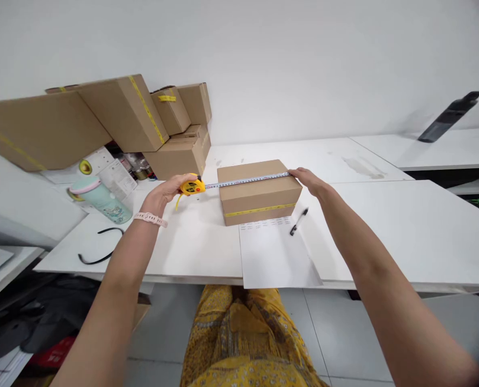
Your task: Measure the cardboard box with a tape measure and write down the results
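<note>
A cardboard box (259, 200) with a yellow measuring strip along its front side sits on the white table. My left hand (172, 188) is closed around the yellow case of a tape measure (193, 186), just left of the box. The blade runs out to the right across the box's top. At the top's right edge, my right hand (309, 179) pinches the blade's far end. Partly under the box lies a printed paper sheet (277, 258), with a black-tipped pen (299, 222) beside its right edge.
Several cardboard boxes (175, 153) are stacked at the back left. Near them stands a mint-green tumbler (100, 198), with a black headband-like loop (96, 262) in front. A dark bottle (449, 117) stands at the far right. The white table's (384, 231) front edge is close to my body.
</note>
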The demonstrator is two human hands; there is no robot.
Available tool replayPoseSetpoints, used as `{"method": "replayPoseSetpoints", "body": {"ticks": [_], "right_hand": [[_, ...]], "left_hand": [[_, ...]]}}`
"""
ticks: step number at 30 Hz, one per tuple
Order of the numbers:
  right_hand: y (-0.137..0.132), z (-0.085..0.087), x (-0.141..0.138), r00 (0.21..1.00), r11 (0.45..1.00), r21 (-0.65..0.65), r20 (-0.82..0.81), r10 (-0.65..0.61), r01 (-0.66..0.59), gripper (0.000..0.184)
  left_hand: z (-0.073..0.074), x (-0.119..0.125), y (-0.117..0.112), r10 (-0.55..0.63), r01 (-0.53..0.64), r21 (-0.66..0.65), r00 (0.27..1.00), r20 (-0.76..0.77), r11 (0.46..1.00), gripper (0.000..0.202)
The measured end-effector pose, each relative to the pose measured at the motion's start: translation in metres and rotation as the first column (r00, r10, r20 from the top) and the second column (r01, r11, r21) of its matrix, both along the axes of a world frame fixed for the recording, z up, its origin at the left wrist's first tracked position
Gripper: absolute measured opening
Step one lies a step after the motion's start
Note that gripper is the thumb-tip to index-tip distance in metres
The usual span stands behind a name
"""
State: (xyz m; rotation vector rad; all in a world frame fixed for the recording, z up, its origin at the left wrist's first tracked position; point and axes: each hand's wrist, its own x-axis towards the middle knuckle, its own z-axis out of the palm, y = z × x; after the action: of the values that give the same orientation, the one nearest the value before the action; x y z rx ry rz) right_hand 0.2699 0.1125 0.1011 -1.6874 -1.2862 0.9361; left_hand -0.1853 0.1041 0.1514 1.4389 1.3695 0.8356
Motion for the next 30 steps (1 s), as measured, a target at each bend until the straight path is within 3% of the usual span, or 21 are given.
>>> {"method": "replayPoseSetpoints", "body": {"ticks": [6, 17, 24, 27, 30], "right_hand": [[0.001, -0.005, -0.017, 0.999, 0.997, -0.064, 0.012, 0.032, -0.031, 0.037], [0.004, -0.011, -0.015, 1.000, 0.998, -0.056, 0.012, -0.012, 0.012, 0.040], [0.003, -0.009, -0.020, 0.996, 0.997, 0.049, 0.071, -0.059, 0.056, 0.035], [0.006, 0.000, -0.019, 0.991, 0.990, 0.104, 0.088, -0.100, 0.090, 0.033], [0.009, 0.018, -0.015, 0.994, 0.965, 0.236, -0.014, -0.112, 0.112, 0.033]], "left_hand": [[-0.001, 0.015, -0.002, -0.033, 0.033, -0.007, 0.999, -0.023, 0.999, 0.050], [0.005, 0.032, -0.007, -0.063, 0.063, -0.011, 0.997, -0.052, 0.998, 0.047], [0.009, 0.037, -0.009, -0.056, 0.056, -0.001, 0.996, -0.070, 0.998, 0.047], [0.025, 0.038, -0.022, -0.090, 0.094, 0.044, 0.993, -0.081, 0.995, 0.040], [0.034, 0.042, -0.056, -0.244, 0.252, 0.075, 0.964, -0.106, 0.965, 0.041]]}}
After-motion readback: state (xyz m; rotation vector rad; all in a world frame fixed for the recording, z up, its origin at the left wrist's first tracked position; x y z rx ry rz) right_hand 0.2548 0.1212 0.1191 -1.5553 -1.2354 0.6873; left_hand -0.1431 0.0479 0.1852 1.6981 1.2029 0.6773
